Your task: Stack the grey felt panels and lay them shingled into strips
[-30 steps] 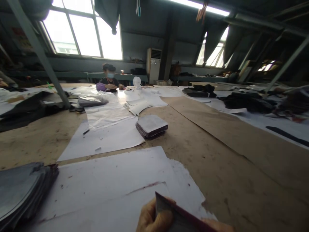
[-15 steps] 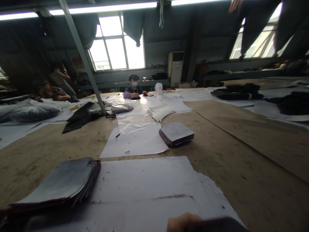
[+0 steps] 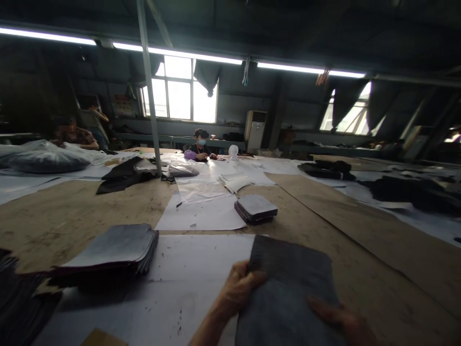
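Over the near side of the table (image 3: 72,206), a flat, matte, dark-grey piece (image 3: 288,288) with softly rounded corners tilts up between two hands. The left hand (image 3: 237,288) pinches its left edge, thumb on the face; the right hand (image 3: 342,317), blurred, grips the right edge with its thumb laid over. Left of it, a thick stack (image 3: 111,245) of similar grey pieces shows ragged, layered edges on speckled white paper (image 3: 201,259); a smaller, squarer stack (image 3: 257,209) sits beyond. Tube lights (image 3: 176,55) and a bright window (image 3: 180,93) break the dim room.
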The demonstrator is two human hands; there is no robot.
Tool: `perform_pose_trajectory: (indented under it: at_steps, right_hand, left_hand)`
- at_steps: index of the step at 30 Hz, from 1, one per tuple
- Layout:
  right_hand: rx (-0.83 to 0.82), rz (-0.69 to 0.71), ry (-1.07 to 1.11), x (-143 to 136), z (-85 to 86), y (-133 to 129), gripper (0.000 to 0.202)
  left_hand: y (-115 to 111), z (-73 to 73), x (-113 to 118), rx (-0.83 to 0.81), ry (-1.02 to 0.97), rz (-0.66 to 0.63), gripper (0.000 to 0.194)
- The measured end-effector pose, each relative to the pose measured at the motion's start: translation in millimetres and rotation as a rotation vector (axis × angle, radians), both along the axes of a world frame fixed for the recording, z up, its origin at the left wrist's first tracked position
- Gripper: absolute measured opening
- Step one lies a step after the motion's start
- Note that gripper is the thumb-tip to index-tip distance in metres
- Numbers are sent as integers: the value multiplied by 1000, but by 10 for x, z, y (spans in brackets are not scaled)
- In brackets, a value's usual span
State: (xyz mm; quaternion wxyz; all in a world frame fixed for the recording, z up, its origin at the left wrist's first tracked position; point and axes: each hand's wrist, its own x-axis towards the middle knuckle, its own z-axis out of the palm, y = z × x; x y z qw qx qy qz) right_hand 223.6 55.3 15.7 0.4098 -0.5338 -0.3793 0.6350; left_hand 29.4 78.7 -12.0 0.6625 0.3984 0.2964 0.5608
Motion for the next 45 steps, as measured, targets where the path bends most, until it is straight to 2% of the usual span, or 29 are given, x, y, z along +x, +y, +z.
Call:
perform_pose_trajectory:
  at_steps: [2, 4, 5, 7, 9, 11, 12, 14, 17, 19, 23, 27, 29, 32, 35, 37, 40, 41, 42, 45]
  right_hand:
    - [116, 115, 58, -199, 133, 123, 28]
    - [336, 70, -76, -397, 164, 261, 28]
    - [379, 28, -107, -493, 135, 320, 27]
    - [488, -32, -144, -666, 7, 403, 25]
    - [693, -30, -172, -785, -171, 439, 26]
    - [820, 15, -191, -831, -333, 450, 29]
    - [824, 34, -199, -828, -391, 454, 31]
    - [684, 66, -166, -791, -452, 468, 35]
    - [391, 174, -17, -717, -462, 501, 38]
    - [289, 208, 45, -686, -467, 513, 35]
    - [400, 91, -15, -670, -502, 481, 31]
    - [702, 70, -175, -652, -506, 457, 31]
    - [653, 52, -196, -629, -503, 481, 33]
    - [395, 106, -8, -592, -506, 524, 40]
    - [376, 96, -24, -594, -503, 510, 28]
    - [542, 58, -157, -622, -483, 464, 19]
    - [894, 49, -283, -659, -434, 405, 18]
    - [932, 41, -304, -659, -421, 401, 19]
    - [885, 24, -300, -652, -412, 406, 21]
    - [514, 58, -150, -606, -424, 464, 31]
  left_hand:
    - [37, 151, -239, 77, 40, 55, 21]
    - [72, 262, -460, 115, 77, 96, 21]
    - [88, 284, -550, 118, 87, 121, 21]
    - [124, 243, -679, 92, 90, 155, 21]
    - [165, 113, -742, 34, 86, 148, 24]
    - [206, -45, -762, -32, 91, 112, 26]
    - [224, -114, -764, -61, 98, 96, 26]
    - [249, -211, -762, -96, 116, 85, 25]
    - [265, -266, -751, -84, 141, 113, 24]
    - [266, -280, -735, -64, 152, 139, 23]
    - [239, -324, -677, -80, 135, 125, 21]
    - [218, -361, -630, -100, 120, 79, 21]
    - [227, -351, -630, -84, 131, 103, 20]
    - [244, -297, -643, -30, 157, 138, 22]
    - [241, -251, -656, -9, 148, 134, 28]
    - [228, -260, -664, -39, 113, 126, 34]
    - [211, -316, -672, -94, 68, 108, 35]
    - [210, -333, -672, -101, 64, 101, 32]
    - [212, -344, -670, -99, 66, 95, 28]
    - [229, -329, -658, -56, 97, 98, 23]
